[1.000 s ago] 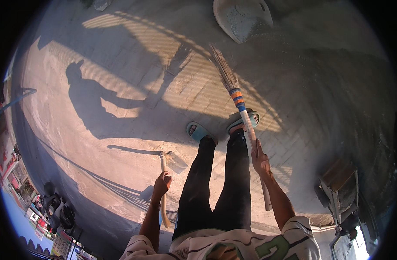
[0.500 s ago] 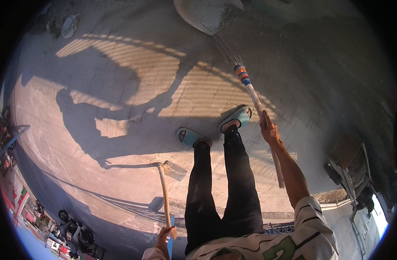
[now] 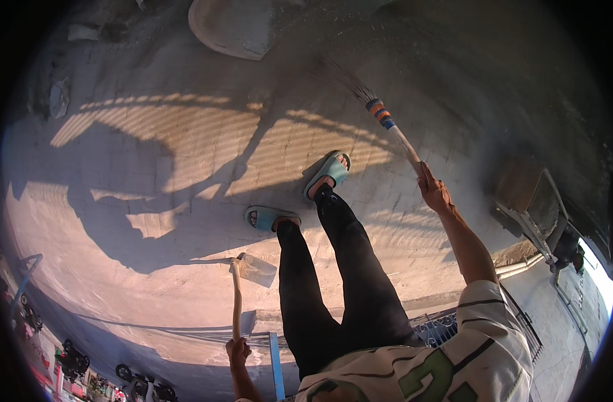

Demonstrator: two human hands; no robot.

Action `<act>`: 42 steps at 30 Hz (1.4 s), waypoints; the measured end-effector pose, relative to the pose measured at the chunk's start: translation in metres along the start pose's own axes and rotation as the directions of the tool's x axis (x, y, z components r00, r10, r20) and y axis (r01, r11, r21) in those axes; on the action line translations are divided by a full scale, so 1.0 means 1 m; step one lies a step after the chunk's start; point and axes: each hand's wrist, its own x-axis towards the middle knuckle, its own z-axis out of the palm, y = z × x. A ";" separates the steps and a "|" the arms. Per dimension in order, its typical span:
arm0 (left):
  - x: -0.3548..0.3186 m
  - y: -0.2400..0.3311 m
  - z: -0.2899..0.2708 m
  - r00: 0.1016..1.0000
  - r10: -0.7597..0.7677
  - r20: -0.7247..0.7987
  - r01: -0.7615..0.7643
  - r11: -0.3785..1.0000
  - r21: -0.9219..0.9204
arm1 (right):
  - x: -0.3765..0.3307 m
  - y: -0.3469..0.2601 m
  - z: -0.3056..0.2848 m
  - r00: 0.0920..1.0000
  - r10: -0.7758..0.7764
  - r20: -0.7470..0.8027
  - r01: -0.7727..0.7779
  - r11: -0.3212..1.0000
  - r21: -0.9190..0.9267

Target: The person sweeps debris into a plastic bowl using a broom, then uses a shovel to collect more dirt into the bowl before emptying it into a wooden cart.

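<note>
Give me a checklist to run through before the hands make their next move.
1. Right hand closed on the broom: ok, on the handle.
2. Left hand closed on the hoe: ok, near the handle's lower end in the picture.
3. Hoe blade apart from the left sandal: ok, floor shows between them.
4. Bristles apart from the pan: ok, a gap shows.
5. Bristles touching the floor: cannot tell, the tips blur.
6. Pan wholly in view: not ok, the top edge cuts it off.
</note>
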 end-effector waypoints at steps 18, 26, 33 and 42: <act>-0.112 0.493 0.123 0.592 0.803 -0.065 -0.477 0.414 0.776 | -0.035 0.130 -0.039 0.990 -0.122 -0.074 0.129 0.988 0.087; -0.135 0.652 0.190 0.666 0.741 0.084 -0.223 0.090 0.971 | -0.041 0.151 -0.053 0.988 0.108 -0.107 -0.055 0.911 0.409; -0.167 0.708 0.206 0.840 0.514 0.173 -0.412 0.399 0.819 | -0.122 0.074 -0.034 0.735 0.646 0.206 -0.570 0.425 0.703; -0.171 0.739 0.287 0.885 0.369 0.283 -0.405 0.312 0.859 | 0.111 -0.007 -0.014 0.514 0.618 0.595 -0.075 -0.659 0.749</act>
